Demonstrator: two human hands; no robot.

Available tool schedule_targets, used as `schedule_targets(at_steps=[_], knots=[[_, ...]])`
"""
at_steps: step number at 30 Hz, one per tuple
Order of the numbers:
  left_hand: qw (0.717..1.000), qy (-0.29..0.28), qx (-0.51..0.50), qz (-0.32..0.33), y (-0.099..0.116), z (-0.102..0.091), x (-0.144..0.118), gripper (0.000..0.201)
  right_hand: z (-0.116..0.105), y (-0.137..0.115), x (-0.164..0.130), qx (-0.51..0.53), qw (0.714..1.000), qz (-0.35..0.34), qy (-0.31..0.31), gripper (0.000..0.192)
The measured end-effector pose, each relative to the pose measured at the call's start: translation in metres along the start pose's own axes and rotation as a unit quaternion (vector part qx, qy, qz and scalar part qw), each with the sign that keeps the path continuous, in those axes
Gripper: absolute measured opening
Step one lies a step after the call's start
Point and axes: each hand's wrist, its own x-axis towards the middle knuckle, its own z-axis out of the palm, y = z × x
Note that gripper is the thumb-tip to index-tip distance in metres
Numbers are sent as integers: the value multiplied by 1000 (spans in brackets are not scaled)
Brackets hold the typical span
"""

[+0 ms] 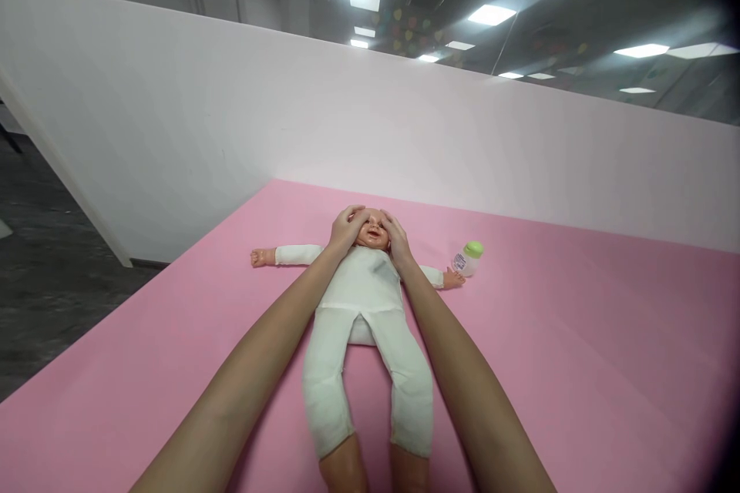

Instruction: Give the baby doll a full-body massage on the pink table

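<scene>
The fingers of your left hand [345,229] curve over one side of the doll's head [374,237], their tips up by the brow; they are extended and gently bent, laid on the surface without closing into a grip. The fingers of your right hand [396,236] rest the same way on the other side, tips near the brow, so the head sits between your two hands with the mouth and chin uncovered. How firmly you press, you cannot tell from this view.

The doll [361,281] lies on its back along the pink counter [555,347], head away from you, legs pointing towards you. Its torso and limbs are white cloth, with brownish hands and lower legs; the feet are cut off by the bottom edge. Your forearms run up on either side of it, each passing across one of its outspread arms.

The doll's hand on your right lies just beside a small bottle [464,263] with a printed label and a light green cap [474,249]; whether they touch is unclear. The doll's other hand lies flat on the counter, out to your left.

Beyond the head stands a low white wall [416,123]; above it, ceiling lights [491,15] glow. Dark floor [52,262] shows at far left.
</scene>
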Motion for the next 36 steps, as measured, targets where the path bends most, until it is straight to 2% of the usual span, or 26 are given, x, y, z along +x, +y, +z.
schedule_targets(at_steps=[5,11,19,26,29,34,36], knots=[[1000,3,15,1,4,0,-4,36,-1,0,-1,-4,1000,-1,-5,47],[1000,6,11,-4,-6,0,6,25,-1,1,2,21,999,27,7,41],[1000,-2,9,8,-2,0,0,37,-1,2,1,3,1000,0,0,46],[1000,4,5,-11,-13,0,12,30,-3,5,6,22,999,29,14,43],[1000,2,0,-12,-10,-1,8,28,-3,5,5,30,999,32,9,44],[1000,-2,20,9,-1,-1,-1,40,-4,6,5,14,1000,15,0,45],[1000,0,13,1,-3,-1,1,36,-4,6,5,7,1000,10,0,44]])
